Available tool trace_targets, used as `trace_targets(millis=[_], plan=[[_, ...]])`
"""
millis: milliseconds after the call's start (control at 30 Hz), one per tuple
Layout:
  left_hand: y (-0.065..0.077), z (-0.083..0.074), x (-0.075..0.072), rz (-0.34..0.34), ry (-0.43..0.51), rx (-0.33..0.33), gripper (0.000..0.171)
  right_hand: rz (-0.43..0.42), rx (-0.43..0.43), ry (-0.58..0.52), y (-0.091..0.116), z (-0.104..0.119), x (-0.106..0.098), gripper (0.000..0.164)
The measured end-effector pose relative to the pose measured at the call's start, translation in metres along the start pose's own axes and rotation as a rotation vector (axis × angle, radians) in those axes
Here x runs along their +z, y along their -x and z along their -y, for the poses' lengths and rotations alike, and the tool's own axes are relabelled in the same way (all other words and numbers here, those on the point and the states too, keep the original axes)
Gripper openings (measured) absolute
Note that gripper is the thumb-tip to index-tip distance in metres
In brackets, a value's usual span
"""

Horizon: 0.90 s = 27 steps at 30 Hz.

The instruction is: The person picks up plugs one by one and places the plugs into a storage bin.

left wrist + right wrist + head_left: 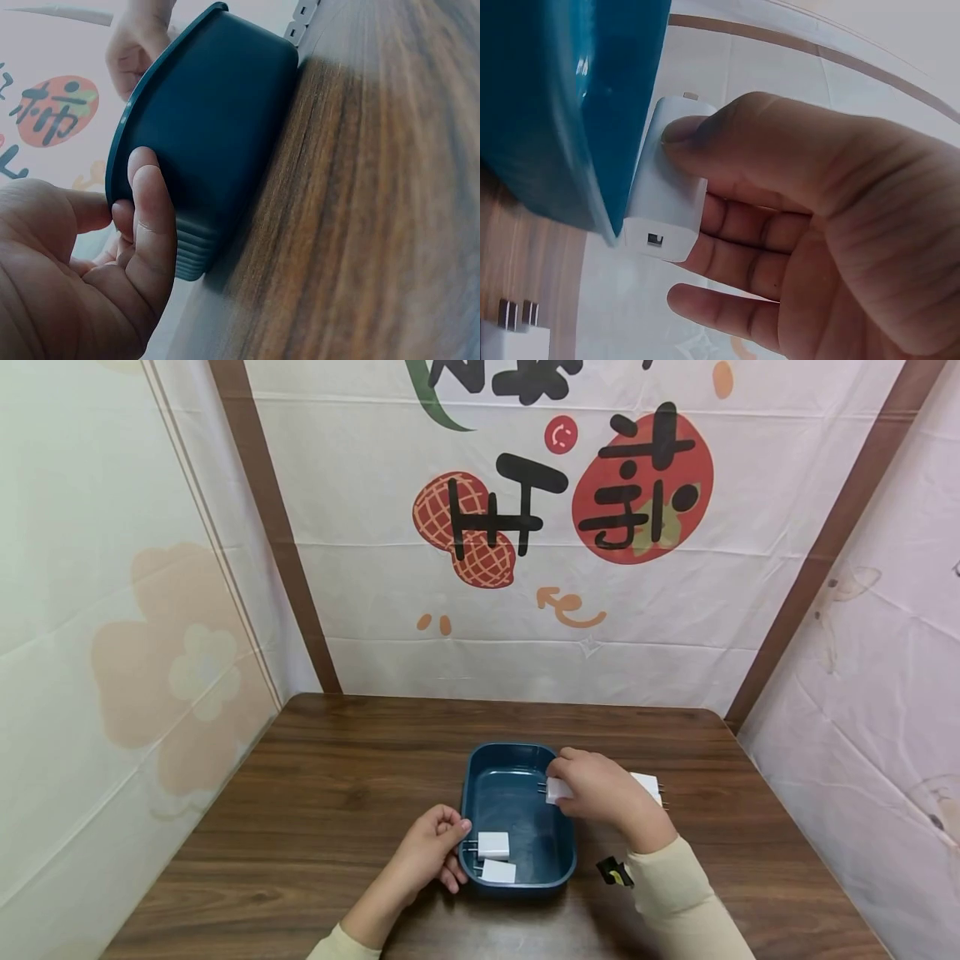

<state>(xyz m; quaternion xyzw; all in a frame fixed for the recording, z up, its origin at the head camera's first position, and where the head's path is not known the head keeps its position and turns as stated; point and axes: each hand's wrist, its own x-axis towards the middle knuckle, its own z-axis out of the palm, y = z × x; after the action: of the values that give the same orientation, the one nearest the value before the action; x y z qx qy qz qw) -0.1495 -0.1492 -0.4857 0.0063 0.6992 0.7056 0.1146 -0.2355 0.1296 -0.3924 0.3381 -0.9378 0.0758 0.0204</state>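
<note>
A dark blue plastic tray (517,814) stands on the table in the head view. My left hand (432,850) pinches its near left rim, thumb on top and fingers against the outer wall (217,112). Over the tray's far right edge, my right hand (600,789) grips a white plug-in charger (558,791), prongs pointing left. The right wrist view shows the thumb pressed on this charger (667,187), its small port facing the camera. Inside the tray, at its near left end, lie two more white chargers, one (493,845) just beyond the other (498,872).
More white chargers (647,783) lie on the wooden table (360,777) right of the tray, partly hidden behind my right hand. A small black and yellow item (615,872) shows beside the right sleeve. A printed cloth (525,668) hangs behind the table.
</note>
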Motion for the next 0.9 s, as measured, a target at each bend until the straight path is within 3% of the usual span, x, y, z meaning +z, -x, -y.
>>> trace_targets(millis=[900], plan=[[0.000, -0.003, 0.001, -0.015, -0.025, -0.017, 0.029, -0.024, -0.099, 0.048, -0.016, 0.024, 0.013, 0.036]])
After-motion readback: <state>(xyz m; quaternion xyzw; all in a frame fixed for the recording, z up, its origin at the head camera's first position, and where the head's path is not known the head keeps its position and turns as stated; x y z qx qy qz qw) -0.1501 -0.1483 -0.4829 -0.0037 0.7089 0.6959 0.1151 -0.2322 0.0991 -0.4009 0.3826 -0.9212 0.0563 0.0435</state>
